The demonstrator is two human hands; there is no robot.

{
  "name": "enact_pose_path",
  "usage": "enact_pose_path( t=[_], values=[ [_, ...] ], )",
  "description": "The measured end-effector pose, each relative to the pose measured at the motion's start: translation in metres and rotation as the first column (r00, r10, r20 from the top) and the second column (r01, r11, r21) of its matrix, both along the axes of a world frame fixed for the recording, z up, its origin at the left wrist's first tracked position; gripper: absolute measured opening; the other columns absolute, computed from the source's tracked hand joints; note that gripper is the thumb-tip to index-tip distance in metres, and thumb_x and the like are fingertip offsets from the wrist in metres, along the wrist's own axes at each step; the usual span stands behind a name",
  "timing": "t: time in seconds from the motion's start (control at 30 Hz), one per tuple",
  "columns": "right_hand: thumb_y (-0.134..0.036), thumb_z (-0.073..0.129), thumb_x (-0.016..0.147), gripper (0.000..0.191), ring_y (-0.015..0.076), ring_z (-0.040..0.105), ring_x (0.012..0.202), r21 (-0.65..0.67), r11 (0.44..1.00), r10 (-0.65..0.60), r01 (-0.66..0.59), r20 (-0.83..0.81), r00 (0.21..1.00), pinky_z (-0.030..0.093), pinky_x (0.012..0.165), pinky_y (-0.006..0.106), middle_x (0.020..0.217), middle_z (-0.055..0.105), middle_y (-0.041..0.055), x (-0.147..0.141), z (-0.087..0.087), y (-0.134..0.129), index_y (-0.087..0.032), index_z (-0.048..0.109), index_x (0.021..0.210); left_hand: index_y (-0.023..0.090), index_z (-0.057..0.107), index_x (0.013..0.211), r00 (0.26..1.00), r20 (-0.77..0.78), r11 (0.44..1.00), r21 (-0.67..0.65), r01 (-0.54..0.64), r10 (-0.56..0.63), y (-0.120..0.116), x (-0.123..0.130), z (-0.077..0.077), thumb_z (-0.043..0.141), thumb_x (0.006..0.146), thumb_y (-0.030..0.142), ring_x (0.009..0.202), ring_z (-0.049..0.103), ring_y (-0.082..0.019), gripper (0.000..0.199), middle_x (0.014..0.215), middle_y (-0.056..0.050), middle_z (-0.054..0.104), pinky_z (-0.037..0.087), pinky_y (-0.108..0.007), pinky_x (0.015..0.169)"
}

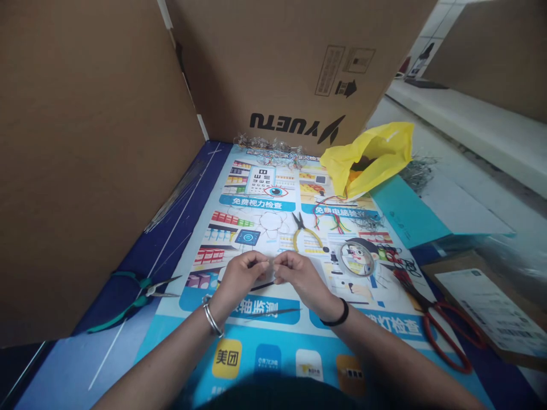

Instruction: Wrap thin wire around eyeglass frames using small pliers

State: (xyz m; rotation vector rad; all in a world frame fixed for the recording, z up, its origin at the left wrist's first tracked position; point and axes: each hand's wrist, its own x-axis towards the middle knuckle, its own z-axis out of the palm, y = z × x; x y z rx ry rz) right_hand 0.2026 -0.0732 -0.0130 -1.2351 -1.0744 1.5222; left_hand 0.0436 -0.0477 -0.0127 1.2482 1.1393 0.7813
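Note:
My left hand (244, 278) and my right hand (302, 280) meet over the printed poster sheet, thumbs and forefingers pinched with the tips nearly touching. Whatever lies between the fingertips is too small and pale to make out. Just beyond my hands are small pliers (315, 233) with yellow handles, jaws pointing away. Below my wrists lies a thin dark pointed tool (276, 312), perhaps tweezers. A roll of clear tape (343, 263) rests flat to the right of my right hand. Red and green cords (338, 224) lie farther back.
Green-handled pliers (143, 291) and a bundle of thin wires (177, 195) lie left. Red-handled scissors (448, 327), black loops (404, 262) and a labelled package (487, 302) lie right. Behind are a yellow bag (380, 151), tangled wire pieces (269, 145) and cardboard walls (265, 68).

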Motion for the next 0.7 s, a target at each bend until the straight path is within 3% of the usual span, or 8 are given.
enact_pose_path(
  t=[0.3,0.5,0.6,0.7],
  values=[
    [-0.03,0.065,0.07,0.016,0.0096,0.054,0.055,-0.001,0.996,-0.094,0.094,-0.053,0.994,0.045,0.058,0.025,0.063,0.056,-0.0042,-0.0041,0.0007,-0.0005,-0.017,0.057,0.074,0.015,0.06,0.07,0.999,0.012,0.999,0.005,-0.032,0.031,-0.0023,0.0037,0.0076,0.059,0.072,0.022,0.058,0.052,-0.011,0.007,0.06,0.001,0.057,0.043,-0.022,0.057],
    [-0.03,0.065,0.07,0.017,0.0101,0.054,0.055,0.016,0.993,-0.117,0.118,-0.074,0.99,0.043,0.057,0.025,0.062,0.055,-0.0042,-0.0057,0.0023,0.0001,-0.017,0.055,0.073,0.015,0.059,0.073,0.99,0.138,0.999,-0.044,-0.032,0.038,-0.0038,0.0061,0.0049,0.06,0.073,0.024,0.057,0.052,-0.01,0.009,0.059,0.002,0.056,0.045,-0.023,0.059],
    [-0.032,0.065,0.07,0.018,0.0101,0.054,0.055,0.021,0.993,-0.112,0.114,-0.059,0.992,0.044,0.057,0.025,0.063,0.055,-0.0041,-0.0058,0.0008,0.0007,-0.017,0.054,0.073,0.015,0.058,0.074,0.983,0.182,0.996,-0.08,-0.027,0.041,-0.0043,0.0072,0.0034,0.06,0.074,0.026,0.057,0.053,-0.01,0.011,0.061,0.002,0.057,0.046,-0.025,0.06],
    [-0.033,0.062,0.072,0.018,0.0109,0.055,0.057,0.026,0.998,-0.048,0.048,-0.005,0.999,0.045,0.059,0.026,0.064,0.055,-0.0036,-0.002,-0.0017,0.0035,-0.018,0.054,0.077,0.015,0.06,0.073,0.992,0.119,0.999,-0.038,-0.038,0.042,-0.0026,0.0059,0.0021,0.059,0.074,0.027,0.056,0.053,-0.011,0.012,0.06,0.002,0.057,0.046,-0.024,0.058]
  ],
)
